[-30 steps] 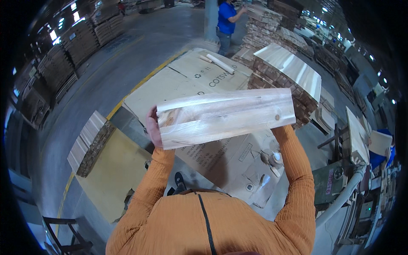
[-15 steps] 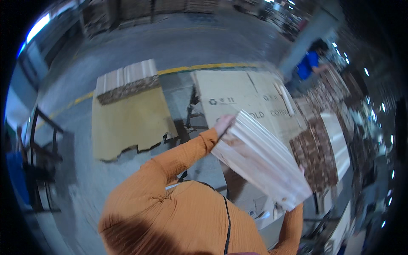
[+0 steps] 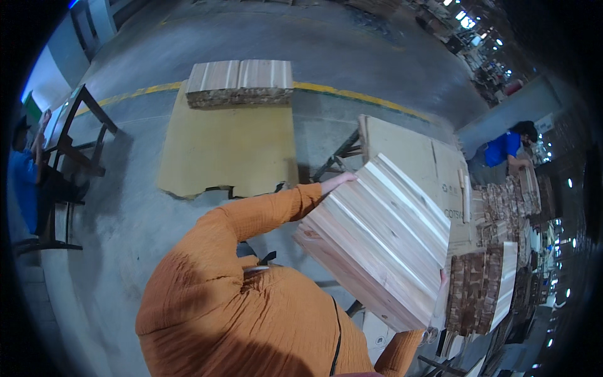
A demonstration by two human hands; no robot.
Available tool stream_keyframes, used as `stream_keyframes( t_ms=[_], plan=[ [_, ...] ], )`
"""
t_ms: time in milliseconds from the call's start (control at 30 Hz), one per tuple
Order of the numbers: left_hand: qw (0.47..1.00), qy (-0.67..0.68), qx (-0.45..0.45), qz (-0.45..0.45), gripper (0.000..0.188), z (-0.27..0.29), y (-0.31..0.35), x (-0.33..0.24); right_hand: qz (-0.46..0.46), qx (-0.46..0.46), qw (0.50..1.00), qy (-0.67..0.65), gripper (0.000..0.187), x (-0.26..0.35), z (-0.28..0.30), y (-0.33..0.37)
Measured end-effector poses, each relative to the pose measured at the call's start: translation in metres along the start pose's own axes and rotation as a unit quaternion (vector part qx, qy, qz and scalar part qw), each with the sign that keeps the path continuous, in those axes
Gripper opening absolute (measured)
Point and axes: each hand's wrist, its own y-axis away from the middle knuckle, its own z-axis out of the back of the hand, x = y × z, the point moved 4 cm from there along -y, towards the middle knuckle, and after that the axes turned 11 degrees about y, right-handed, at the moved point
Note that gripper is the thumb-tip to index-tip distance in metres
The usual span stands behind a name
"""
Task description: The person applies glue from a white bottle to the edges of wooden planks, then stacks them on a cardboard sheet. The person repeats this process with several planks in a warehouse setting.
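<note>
Between my hands I carry a stack of light wooden boards (image 3: 383, 232) with pale and pinkish stripes, held slanting in front of my body. My left hand (image 3: 340, 183) is closed on the far left corner of the stack. At the opposite end, my right hand (image 3: 443, 278) grips the boards; only a little of its fingers shows past the edge, and the rest is hidden behind the wood. The boards hang over the near part of a table covered with cardboard (image 3: 411, 147).
A neat pile of similar boards (image 3: 240, 75) lies on the far end of a yellowish sheet (image 3: 235, 147) to the left. More stacked wood (image 3: 474, 292) stands at right. One person in blue (image 3: 502, 151) works at far right; another (image 3: 28, 182) sits at far left beside a dark-framed table (image 3: 81, 129).
My view has swung left, so the yellowish sheet and its pile sit nearer the middle. The held boards have moved off the cardboard toward my body, with more of their upper face showing.
</note>
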Motion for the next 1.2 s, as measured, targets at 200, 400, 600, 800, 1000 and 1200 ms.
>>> stream_keyframes(
  t_ms=[200,400,600,800,1000,1200],
  plan=[
    [0.994,0.024,-0.099,-0.045,0.053,0.095,0.097,-0.088,-0.028,0.097,0.994,0.029,0.053,-0.005,-0.15,-0.07],
    [0.97,-0.022,-0.187,-0.153,0.047,0.221,0.163,-0.149,-0.078,0.125,0.987,0.062,0.054,-0.035,-0.314,-0.132],
    [0.956,0.11,-0.253,-0.098,0.05,0.295,0.196,-0.168,-0.277,0.31,0.909,-0.044,0.057,-0.139,-0.419,-0.233],
    [0.899,0.177,-0.381,-0.126,0.056,0.34,0.19,-0.169,-0.384,0.341,0.856,0.058,0.053,-0.265,-0.49,-0.323],
    [0.854,0.184,-0.486,0.012,0.053,0.436,0.164,-0.143,-0.359,0.334,0.871,0.036,0.058,-0.338,-0.508,-0.357],
    [0.866,0.103,-0.484,0.072,0.042,0.538,0.092,-0.149,-0.217,0.296,0.928,0.057,0.062,-0.39,-0.511,-0.381]
  ],
)
